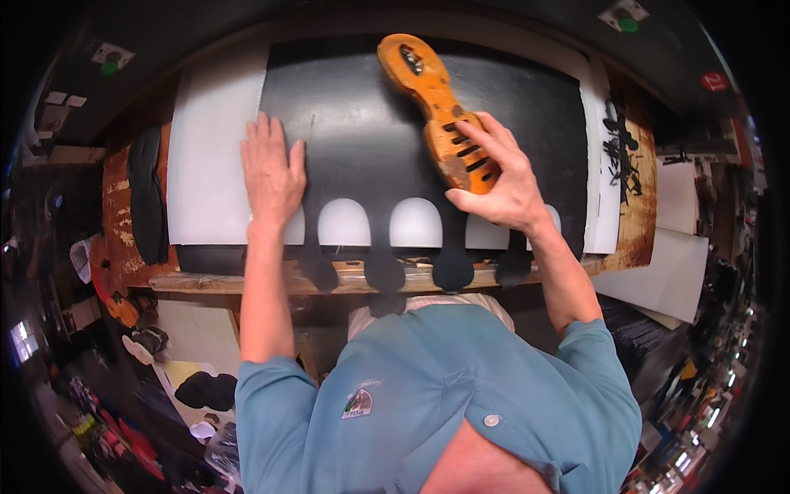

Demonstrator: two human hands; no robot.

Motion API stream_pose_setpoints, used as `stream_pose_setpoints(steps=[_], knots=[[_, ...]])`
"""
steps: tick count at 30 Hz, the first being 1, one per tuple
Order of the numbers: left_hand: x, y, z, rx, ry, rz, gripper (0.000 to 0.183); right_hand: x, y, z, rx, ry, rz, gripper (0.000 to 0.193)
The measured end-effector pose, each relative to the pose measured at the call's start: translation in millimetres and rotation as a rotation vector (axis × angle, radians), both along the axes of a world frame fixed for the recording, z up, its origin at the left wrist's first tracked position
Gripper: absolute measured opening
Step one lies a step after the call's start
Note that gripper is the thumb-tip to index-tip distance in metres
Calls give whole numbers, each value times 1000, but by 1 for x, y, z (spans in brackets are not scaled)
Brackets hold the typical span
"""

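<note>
Fingers of the right hand [512, 181] are pinching an orange die [434, 97] by its slotted end over a black sheet [346, 156]. The left hand [274, 177] is lying across the sheet's left edge, fingers nearly together.

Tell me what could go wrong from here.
The right hand holds the orange, sole-shaped slotted tool by its near end, so it might tip.
Rounded tongues of the smooth black sheet overhang the wooden bench edge and could snag the blue cloth shirt.
The left hand, at the sheet's left edge, might shift it.
</note>
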State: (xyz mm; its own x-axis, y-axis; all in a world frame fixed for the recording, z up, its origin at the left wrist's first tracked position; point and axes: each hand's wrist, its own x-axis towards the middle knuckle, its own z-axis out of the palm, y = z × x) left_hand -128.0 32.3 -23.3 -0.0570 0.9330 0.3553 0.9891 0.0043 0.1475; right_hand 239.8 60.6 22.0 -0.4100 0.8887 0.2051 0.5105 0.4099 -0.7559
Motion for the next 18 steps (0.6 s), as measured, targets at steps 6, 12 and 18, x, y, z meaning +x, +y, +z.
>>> stream_pose_setpoints(steps=[6, 12, 18], knots=[[9, -32, -16, 41, -59, 1, 60, -77, 24, -4, 183, -33, 155, 84], [14, -32, -7, -5, -103, 16, 63, -126, 24, -11, 263, -146, 214, 79], [15, -31, -4, 25, -159, 3, 60, -137, 17, -6, 227, -160, 180, 75]])
